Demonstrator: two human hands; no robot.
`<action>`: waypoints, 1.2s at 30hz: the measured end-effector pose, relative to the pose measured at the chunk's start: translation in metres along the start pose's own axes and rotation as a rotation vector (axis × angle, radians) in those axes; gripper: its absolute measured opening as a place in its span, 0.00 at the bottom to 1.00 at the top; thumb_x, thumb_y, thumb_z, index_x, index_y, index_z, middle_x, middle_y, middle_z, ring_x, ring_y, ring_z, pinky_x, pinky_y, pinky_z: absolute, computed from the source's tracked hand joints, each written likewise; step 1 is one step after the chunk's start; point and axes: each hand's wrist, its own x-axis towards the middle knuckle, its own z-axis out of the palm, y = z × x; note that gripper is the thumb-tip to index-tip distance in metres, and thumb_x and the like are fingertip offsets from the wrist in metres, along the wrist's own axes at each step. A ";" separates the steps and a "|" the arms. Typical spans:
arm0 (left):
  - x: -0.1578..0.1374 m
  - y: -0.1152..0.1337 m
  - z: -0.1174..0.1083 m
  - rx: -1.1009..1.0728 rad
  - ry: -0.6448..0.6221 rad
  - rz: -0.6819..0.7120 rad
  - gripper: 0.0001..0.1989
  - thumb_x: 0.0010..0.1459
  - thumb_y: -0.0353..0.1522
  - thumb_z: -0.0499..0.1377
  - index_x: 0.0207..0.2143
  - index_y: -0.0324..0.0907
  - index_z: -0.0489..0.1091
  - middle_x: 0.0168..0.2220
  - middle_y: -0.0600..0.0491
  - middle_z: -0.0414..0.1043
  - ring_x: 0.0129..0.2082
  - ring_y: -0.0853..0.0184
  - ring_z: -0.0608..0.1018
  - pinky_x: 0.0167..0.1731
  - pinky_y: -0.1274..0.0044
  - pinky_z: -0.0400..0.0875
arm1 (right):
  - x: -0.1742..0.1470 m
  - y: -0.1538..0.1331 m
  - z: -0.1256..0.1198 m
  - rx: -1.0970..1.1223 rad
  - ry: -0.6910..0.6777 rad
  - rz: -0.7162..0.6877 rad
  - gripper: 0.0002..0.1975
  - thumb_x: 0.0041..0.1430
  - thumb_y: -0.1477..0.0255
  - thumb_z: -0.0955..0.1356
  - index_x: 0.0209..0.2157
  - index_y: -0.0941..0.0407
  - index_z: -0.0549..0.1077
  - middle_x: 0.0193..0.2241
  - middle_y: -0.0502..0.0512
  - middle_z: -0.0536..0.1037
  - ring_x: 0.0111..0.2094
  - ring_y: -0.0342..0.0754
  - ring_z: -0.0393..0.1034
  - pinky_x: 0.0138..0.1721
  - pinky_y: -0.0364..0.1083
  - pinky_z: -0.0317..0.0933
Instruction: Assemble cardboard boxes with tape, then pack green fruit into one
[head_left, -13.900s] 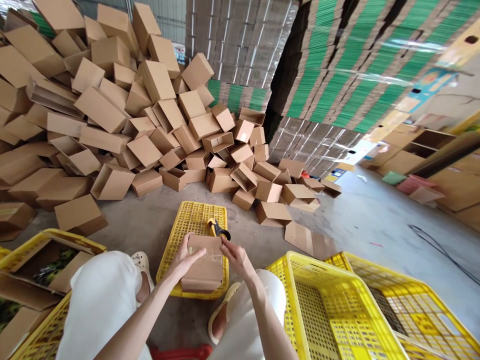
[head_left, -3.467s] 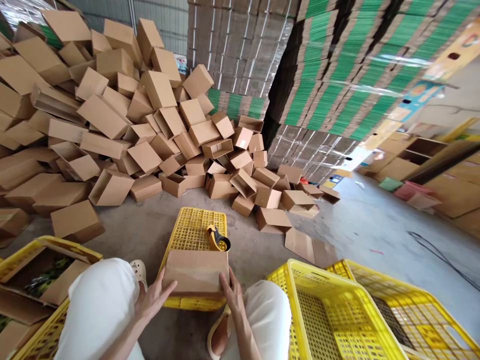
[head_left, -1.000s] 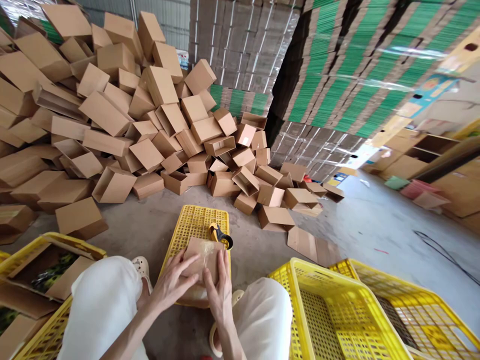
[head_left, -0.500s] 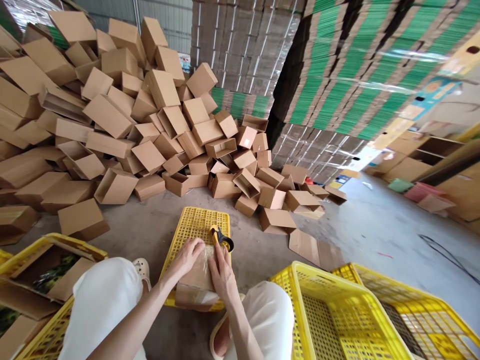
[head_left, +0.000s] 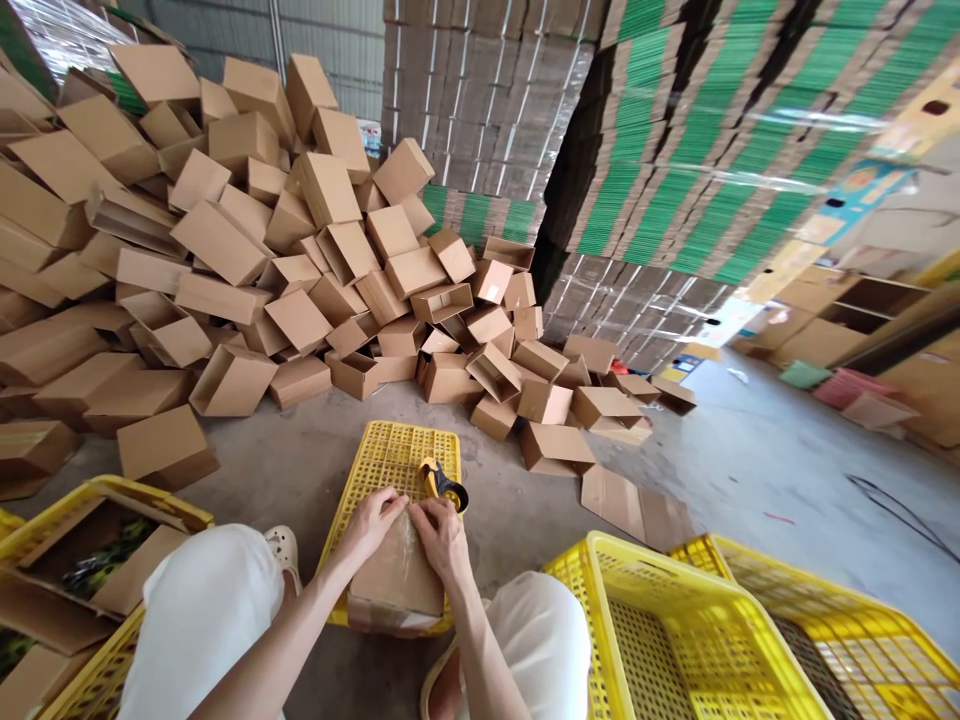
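Observation:
A closed cardboard box [head_left: 396,572] with clear tape along its top rests on an upturned yellow crate [head_left: 364,455] between my knees. My left hand [head_left: 373,522] is at the box's far end, its thumb and fingertips drawn together. Close beside it, my right hand [head_left: 441,538] has its fingers bent in a pinch at the same end. Whatever lies between the fingertips is too small to make out. Just beyond my right hand, a yellow and black tape dispenser [head_left: 442,485] lies on the crate.
Empty cardboard boxes [head_left: 225,240] are heaped ahead and left. Bundled flat cartons [head_left: 675,130] tower behind. To my right stand two yellow crates [head_left: 600,640]; at left, another crate [head_left: 97,480] holds an open box [head_left: 142,570] with dark green contents. Flattened cardboard [head_left: 637,505] lies on the floor.
My right hand has drawn back from lying along the box's right side, and its fingers have bent into a pinch. Both hands are closer together at the far end.

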 end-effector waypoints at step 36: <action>-0.007 0.006 -0.002 -0.110 -0.054 -0.124 0.26 0.58 0.56 0.57 0.31 0.43 0.76 0.32 0.52 0.80 0.37 0.60 0.80 0.38 0.74 0.70 | -0.008 0.027 0.000 0.522 -0.097 0.174 0.23 0.58 0.50 0.73 0.44 0.52 0.83 0.41 0.55 0.84 0.43 0.55 0.77 0.48 0.50 0.68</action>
